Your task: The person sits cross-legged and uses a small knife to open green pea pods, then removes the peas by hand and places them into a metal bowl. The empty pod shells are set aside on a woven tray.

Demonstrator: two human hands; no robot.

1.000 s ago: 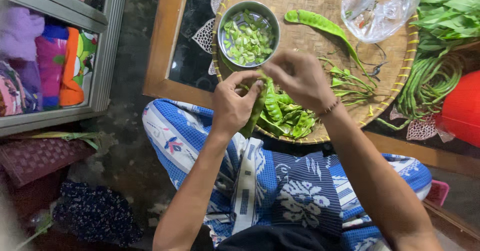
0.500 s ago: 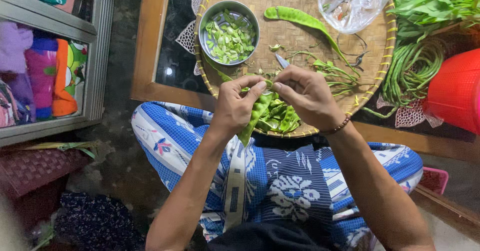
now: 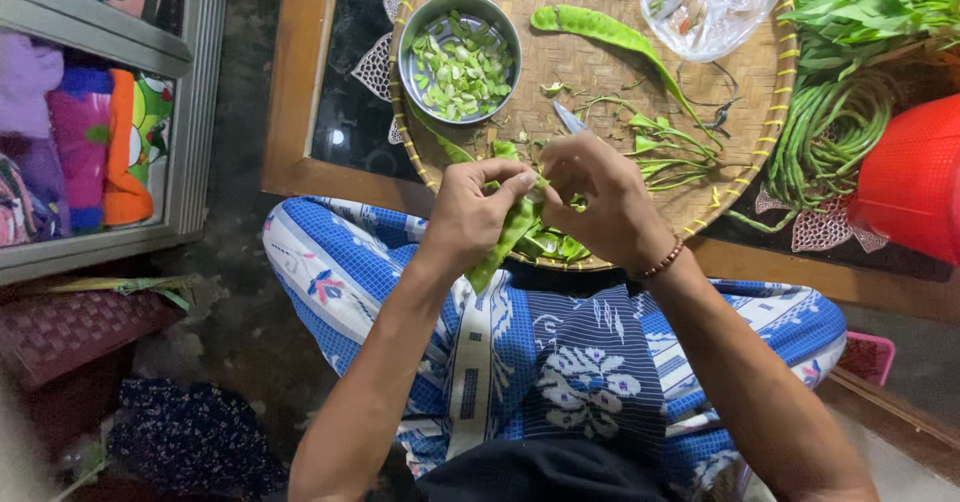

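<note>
Both hands working one flat bean pod over the woven tray

The round woven tray (image 3: 600,52) sits on the worktop (image 3: 300,112), with a metal bowl (image 3: 459,57) of cut green pieces at its left edge. Since half a second ago the hands have drawn closer: the left hand (image 3: 475,212) pinches the top of the bean pod (image 3: 505,237), which hangs over the tray's near rim, and the right hand (image 3: 600,197) closes on its tip, perhaps holding the knife (image 3: 570,117).
</note>
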